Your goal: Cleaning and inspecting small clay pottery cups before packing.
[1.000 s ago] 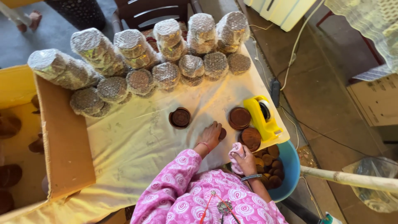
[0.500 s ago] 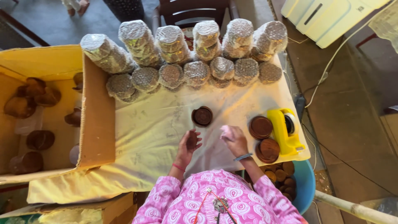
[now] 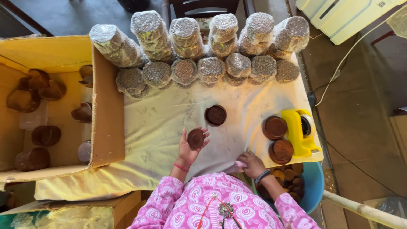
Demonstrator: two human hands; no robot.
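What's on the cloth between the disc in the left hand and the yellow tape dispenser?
In the head view, a brown lid and two stacks of brown discs lie between the disc in the left hand and the dispenser.

Table under pale cloth (image 3: 161,127): wrapped disc stacks (image 3: 203,46) along far edge, brown dish (image 3: 215,115), lids (image 3: 277,138), yellow tape dispenser (image 3: 299,131)

pink swirl-print sleeves, red bangle on left wrist, dark bangle on right

brown disc (image 3: 196,138) now up in left hand (image 3: 189,146); right hand (image 3: 251,164) back at table edge
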